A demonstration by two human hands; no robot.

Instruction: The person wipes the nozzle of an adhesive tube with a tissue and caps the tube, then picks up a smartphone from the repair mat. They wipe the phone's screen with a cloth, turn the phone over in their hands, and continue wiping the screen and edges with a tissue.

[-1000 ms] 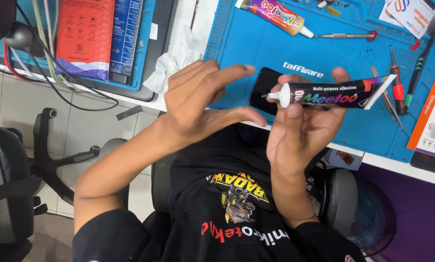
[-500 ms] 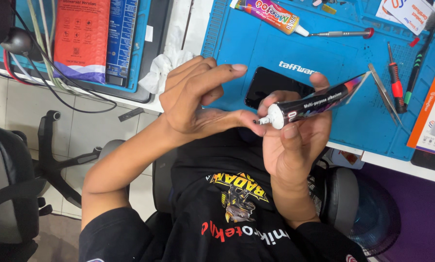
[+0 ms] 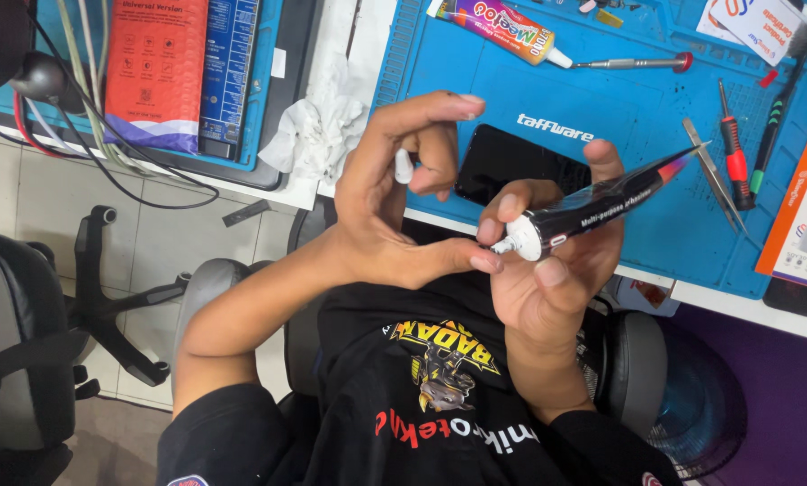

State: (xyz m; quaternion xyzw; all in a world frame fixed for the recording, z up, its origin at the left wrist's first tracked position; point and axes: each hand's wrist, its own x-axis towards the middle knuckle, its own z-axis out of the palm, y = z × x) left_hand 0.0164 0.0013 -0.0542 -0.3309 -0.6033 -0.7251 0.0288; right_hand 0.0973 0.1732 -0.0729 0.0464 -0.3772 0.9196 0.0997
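**Cap off, glue tube held over the mat**

The right hand [image 3: 547, 288] has its grip closed around a black glue tube [image 3: 592, 211], thumb and fingers wrapped about the nozzle end, with the crimped tail pointing up and away over the blue work mat [image 3: 637, 117]. The white nozzle [image 3: 510, 244] is bare. The left hand [image 3: 394, 198] pinches a small white cap [image 3: 403, 166] between its bent fingers, grip closed on it, while its thumb tip touches the nozzle end of the tube. Both hands hang above the near edge of the tabletop, over the person's lap. Just behind them a black phone [image 3: 516, 162] lies flat on the mat. Farther back lie a second, colourful glue tube [image 3: 502, 29], a screwdriver [image 3: 633, 63], and tweezers [image 3: 709, 175]. A crumpled white tissue [image 3: 318, 126] sits left of the mat.
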